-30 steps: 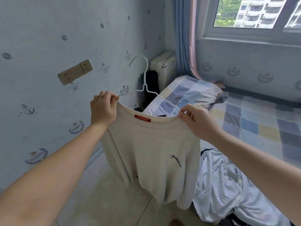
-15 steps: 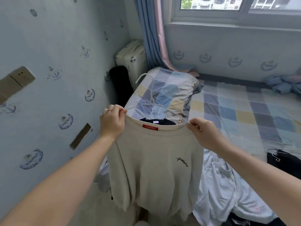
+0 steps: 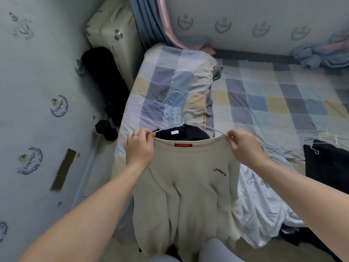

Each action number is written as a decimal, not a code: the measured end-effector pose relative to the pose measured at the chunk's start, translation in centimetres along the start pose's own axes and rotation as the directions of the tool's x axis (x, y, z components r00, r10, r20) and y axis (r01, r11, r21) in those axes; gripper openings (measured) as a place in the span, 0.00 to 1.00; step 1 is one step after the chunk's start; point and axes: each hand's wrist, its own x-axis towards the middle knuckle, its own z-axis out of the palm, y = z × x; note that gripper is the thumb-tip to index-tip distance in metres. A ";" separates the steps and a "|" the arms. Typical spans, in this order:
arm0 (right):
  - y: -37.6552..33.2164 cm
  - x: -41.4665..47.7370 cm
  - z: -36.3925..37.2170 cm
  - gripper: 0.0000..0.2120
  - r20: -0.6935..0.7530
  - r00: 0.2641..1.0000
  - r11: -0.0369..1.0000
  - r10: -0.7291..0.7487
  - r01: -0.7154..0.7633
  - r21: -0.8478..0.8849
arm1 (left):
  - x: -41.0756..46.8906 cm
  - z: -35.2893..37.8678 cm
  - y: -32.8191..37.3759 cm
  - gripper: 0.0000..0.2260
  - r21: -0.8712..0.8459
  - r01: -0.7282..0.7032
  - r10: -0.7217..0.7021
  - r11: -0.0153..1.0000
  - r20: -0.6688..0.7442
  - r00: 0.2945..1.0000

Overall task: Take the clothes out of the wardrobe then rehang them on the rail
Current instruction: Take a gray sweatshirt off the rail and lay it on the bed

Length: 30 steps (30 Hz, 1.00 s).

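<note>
A beige sweatshirt (image 3: 188, 178) with a red neck label hangs from a thin white wire hanger (image 3: 211, 128) over the near edge of the bed. My left hand (image 3: 138, 146) pinches its left shoulder together with the hanger's end. My right hand (image 3: 243, 146) pinches the right shoulder and the other hanger end. Behind the collar a black garment (image 3: 183, 134) on its own white hanger lies on the bed. The sweatshirt's lower part hides the bed's near corner.
The bed (image 3: 264, 95) has a checked cover and a checked pillow (image 3: 177, 86). A pale blue garment (image 3: 264, 205) and another black garment on hangers (image 3: 324, 159) lie at its right. A white suitcase (image 3: 113, 35), a black bag (image 3: 102, 72) and dumbbells (image 3: 105, 129) stand by the wall.
The view has tipped down toward the bed. Both hands have lowered the sweatshirt over the bed's near edge, and the hanger hook now points away over the black garment.
</note>
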 end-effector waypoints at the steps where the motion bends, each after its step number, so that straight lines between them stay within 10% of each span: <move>1: 0.2 0.9 1.2 0.05 0.012 1.000 1.000 0.022 -0.022 -0.020 | 0.6 1.0 -0.7 0.09 0.005 0.013 -0.013 1.000 0.022 1.000; 23: 11.8 22.2 27.9 0.18 0.264 0.950 0.986 0.164 -0.169 -0.004 | 15.5 27.7 -13.7 0.12 0.196 0.245 -0.277 0.950 0.159 0.948; 30: 12.2 18.6 26.5 0.32 0.340 0.929 0.988 0.146 -0.156 0.002 | 11.2 27.0 -12.5 0.27 0.265 0.156 -0.232 0.952 0.286 0.930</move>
